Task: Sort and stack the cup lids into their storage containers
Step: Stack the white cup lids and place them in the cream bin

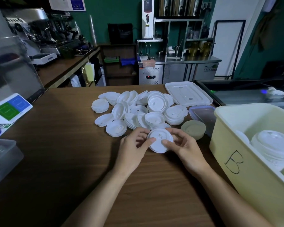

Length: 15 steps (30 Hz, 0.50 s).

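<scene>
We look across a dark wooden table (56, 153) into a dimly lit café: green wall (121, 12), espresso machine (39, 28) on the left counter (61, 69), steel cabinets (175, 74) and shelves (179, 20) behind, white wall (233, 9) at far right.

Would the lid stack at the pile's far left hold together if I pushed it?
Probably light: the lid stack is thin plastic. Its lids look nested, so it likely slides whole on the table, though top ones may shift.

Lids (138, 110) were noted as white plastic, matt. The table (56, 153) was found wood-grained, smooth. The bin (252, 185) was recorded as cream plastic, slightly glossy.
</scene>
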Each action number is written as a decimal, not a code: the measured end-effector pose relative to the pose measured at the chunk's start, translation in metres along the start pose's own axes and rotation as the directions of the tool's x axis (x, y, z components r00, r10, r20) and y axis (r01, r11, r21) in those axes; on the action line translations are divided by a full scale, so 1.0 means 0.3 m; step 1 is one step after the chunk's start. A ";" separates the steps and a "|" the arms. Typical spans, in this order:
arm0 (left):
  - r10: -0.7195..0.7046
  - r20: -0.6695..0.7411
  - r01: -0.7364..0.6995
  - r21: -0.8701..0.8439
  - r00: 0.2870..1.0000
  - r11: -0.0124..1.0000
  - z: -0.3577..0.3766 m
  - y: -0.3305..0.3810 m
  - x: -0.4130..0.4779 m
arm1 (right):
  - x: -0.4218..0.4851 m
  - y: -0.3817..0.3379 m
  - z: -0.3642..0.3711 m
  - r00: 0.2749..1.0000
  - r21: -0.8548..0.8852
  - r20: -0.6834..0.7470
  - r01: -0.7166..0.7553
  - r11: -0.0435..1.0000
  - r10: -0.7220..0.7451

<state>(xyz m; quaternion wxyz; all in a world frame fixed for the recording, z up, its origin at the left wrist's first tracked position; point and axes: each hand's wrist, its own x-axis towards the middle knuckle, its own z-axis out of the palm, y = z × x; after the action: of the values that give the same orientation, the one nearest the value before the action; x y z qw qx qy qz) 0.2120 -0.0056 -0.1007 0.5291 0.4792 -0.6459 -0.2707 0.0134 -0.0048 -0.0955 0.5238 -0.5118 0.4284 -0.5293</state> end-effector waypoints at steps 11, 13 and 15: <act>0.444 0.146 -0.398 0.731 0.884 0.554 -0.022 -0.125 0.129 | 0.037 0.025 0.002 0.983 -0.094 -0.179 0.017 0.995 -0.034; 0.458 0.118 -0.390 0.729 0.881 0.563 -0.028 -0.130 0.141 | 0.039 0.027 0.003 0.983 -0.087 -0.184 0.012 0.996 -0.028; 0.464 0.132 -0.410 0.710 0.876 0.573 -0.033 -0.124 0.145 | 0.040 0.024 0.003 0.983 -0.070 -0.184 0.010 0.997 -0.023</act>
<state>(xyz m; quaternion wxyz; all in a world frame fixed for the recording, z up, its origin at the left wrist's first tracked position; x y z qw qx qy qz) 0.2344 -0.0581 -0.1111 0.3705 0.4815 -0.7780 0.1597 0.0160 -0.0174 -0.1015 0.4595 -0.4820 0.4888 -0.5636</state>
